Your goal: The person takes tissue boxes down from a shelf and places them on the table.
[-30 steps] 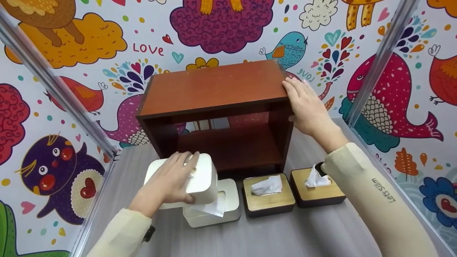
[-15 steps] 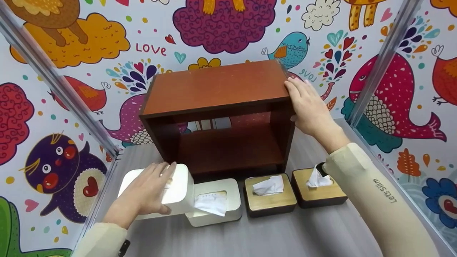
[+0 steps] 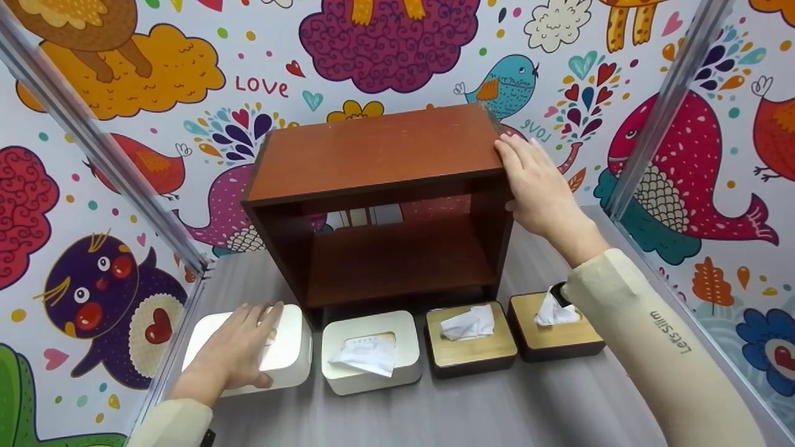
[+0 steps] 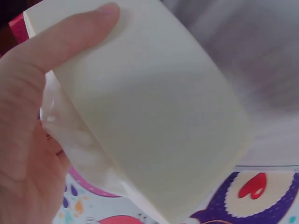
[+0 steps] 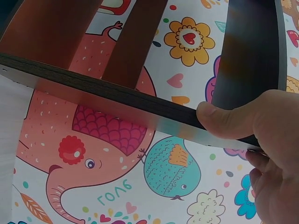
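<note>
At the left of the row, my left hand (image 3: 239, 347) grips a white tissue box (image 3: 292, 354) from above, its thumb on the near side. The left wrist view shows that thumb (image 4: 79, 35) lying on the box's smooth face (image 4: 154, 107); most of the box's opening is hidden by the hand. My right hand (image 3: 540, 189) holds the top right corner of a reddish-brown wooden shelf (image 3: 379, 149). In the right wrist view the thumb (image 5: 219, 119) presses the shelf's dark front edge (image 5: 117, 93), with the fingers on its outer side.
Beside the held box sits a second white tissue box (image 3: 404, 351) with a tissue sticking out. Two tissue boxes with wooden lids, a nearer one (image 3: 447, 357) and a far-right one (image 3: 531, 338), stand in line on the grey table (image 3: 447, 410). Printed walls enclose the table.
My left hand has carried the white tissue box left and down, off the second white box, whose top now shows fully. The right hand stays on the shelf.
</note>
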Tool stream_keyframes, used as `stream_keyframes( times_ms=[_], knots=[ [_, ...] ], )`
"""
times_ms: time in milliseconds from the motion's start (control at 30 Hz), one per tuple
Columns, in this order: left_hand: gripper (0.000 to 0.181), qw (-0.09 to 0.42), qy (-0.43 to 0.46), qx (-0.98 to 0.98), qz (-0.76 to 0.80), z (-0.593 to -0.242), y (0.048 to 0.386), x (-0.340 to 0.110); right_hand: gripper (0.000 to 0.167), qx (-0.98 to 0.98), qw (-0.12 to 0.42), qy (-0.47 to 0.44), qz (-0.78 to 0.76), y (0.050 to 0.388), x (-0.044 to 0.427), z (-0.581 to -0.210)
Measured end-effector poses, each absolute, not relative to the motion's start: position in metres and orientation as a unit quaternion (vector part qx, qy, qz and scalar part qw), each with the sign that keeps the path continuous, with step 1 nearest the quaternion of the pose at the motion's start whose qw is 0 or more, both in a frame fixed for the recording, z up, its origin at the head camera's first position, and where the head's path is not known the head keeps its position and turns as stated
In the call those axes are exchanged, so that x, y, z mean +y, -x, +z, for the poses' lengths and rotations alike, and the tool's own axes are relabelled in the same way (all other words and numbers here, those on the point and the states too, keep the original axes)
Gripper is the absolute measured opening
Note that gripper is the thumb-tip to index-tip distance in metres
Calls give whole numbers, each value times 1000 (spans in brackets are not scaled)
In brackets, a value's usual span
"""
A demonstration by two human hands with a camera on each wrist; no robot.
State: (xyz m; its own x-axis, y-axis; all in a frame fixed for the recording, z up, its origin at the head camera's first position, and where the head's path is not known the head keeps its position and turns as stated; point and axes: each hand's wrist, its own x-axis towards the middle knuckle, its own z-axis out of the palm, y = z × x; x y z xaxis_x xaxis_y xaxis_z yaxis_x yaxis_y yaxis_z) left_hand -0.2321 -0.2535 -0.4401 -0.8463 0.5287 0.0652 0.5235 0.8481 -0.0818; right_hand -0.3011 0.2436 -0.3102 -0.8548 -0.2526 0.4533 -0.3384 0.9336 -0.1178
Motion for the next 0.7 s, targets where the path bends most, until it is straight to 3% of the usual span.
stream_keyframes(
  times_ms=[700],
  knots=[
    [124, -8, 226, -974, -11, -510, 244, -260, 95, -960, 216, -147, 101, 301, 243, -310]
  ],
)
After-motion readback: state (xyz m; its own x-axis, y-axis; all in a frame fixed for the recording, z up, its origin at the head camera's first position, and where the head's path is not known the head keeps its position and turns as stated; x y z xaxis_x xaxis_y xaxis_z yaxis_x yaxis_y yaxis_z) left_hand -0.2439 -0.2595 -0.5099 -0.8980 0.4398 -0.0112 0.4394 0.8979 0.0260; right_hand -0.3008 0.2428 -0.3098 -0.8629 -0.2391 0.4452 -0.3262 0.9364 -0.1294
